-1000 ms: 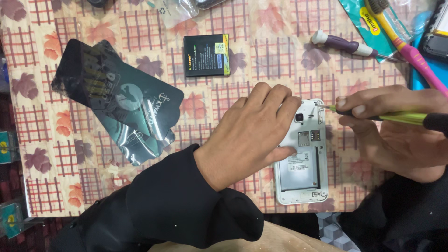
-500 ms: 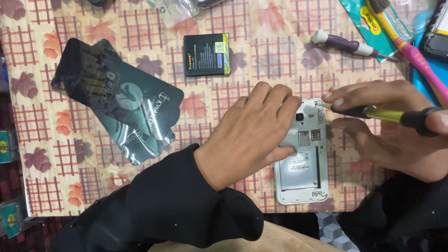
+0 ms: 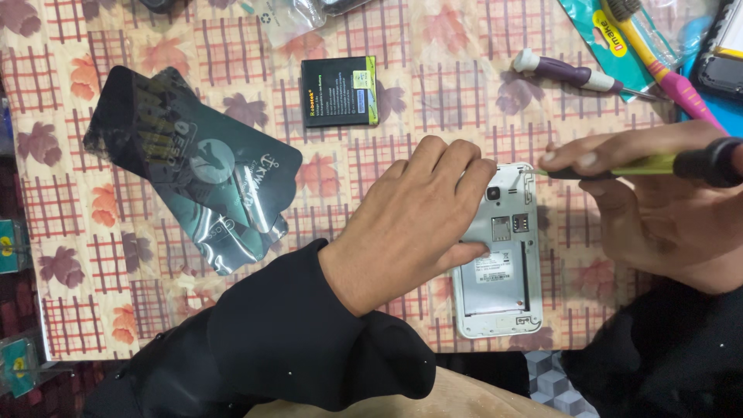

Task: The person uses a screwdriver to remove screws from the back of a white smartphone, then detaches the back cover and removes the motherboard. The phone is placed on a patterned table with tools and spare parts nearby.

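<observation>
A white phone (image 3: 501, 279) lies face down on the patterned tablecloth with its back cover off and its battery bay bare. My left hand (image 3: 414, 220) presses on its left edge and top corner and holds it still. My right hand (image 3: 658, 209) grips a screwdriver (image 3: 665, 162) with a yellow-green shaft and black handle. Its thin tip touches the phone's top right corner, beside the camera lens. A black battery (image 3: 339, 91) lies apart, above my left hand.
Shiny dark foil pouches (image 3: 193, 166) lie at the left. A purple and white screwdriver (image 3: 565, 73), a pink toothbrush (image 3: 665, 66) on a teal packet and a dark device (image 3: 724, 58) sit at the top right. The table's front edge (image 3: 232, 352) is close to me.
My right hand and the screwdriver have moved slightly left and up, and the tip now sits at the phone's top right corner. My left hand has stayed on the phone.
</observation>
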